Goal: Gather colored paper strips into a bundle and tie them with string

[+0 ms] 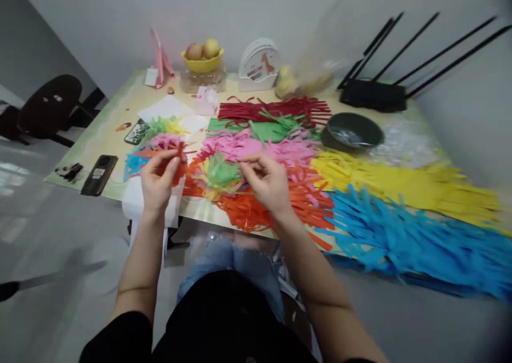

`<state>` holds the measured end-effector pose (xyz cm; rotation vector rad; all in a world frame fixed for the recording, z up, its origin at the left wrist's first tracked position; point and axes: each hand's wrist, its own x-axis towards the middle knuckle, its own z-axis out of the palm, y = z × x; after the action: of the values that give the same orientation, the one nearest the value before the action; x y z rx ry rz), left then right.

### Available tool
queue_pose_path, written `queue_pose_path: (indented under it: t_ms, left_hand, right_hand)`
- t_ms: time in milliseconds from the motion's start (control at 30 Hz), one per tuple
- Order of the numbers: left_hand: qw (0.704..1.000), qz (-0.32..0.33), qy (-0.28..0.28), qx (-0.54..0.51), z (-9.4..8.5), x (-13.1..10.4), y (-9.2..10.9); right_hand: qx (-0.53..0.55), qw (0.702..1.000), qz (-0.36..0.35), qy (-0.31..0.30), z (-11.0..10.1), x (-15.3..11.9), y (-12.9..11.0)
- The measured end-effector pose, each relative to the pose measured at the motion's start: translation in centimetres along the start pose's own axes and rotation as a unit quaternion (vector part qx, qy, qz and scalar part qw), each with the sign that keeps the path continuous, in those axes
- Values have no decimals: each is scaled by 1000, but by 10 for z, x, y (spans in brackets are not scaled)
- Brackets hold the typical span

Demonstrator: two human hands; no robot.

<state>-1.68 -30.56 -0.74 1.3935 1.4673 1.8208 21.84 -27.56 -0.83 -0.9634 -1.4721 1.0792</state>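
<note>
My left hand [159,180] pinches a bunch of red-orange fringed paper [175,163] over the table's near edge. My right hand [267,180] hovers just right of a green and yellow fringed paper rosette [219,174]; its fingertips are pinched together, and motion blur hides whether a thin strip is between them. Orange fringed paper [256,211] lies under both hands. Pink fringed paper [256,147] lies just beyond them.
Blue [404,235], yellow [404,182], green [272,128] and dark red [276,109] cut paper cover the table. A dark bowl [352,131], a black router [372,94], a yellow fruit bowl [202,59], a remote [99,174] and a phone [136,132] also sit there. A chair [48,107] stands far left.
</note>
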Motion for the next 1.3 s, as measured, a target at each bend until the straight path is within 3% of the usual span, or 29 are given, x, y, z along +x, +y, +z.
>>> queue_pose_path:
  t_ms: [100,233,500,667,1067,1300]
  left_hand:
    - [980,-128,-78,-130,40,-5,5]
    - [956,-182,-124,-193,61,-13,5]
    - [931,-227,-159,-239,65,-15,6]
    - [912,-263,-150,-276,67,-14,10]
    - [929,-240,-152,-239,66,-17,4]
    - [957,-192,-151,-158,66,-22,7]
  right_hand:
    - [-12,999,7,-31,5,-4,-12]
    - [7,999,27,-46,5,-5,-19]
    - [16,999,25,-35,4,-3,-18]
    - [16,999,16,-25,3,-2,-21]
    - [1,999,23,-25,1,-4,-25]
    - [46,997,42,-45,1,-1,-20]
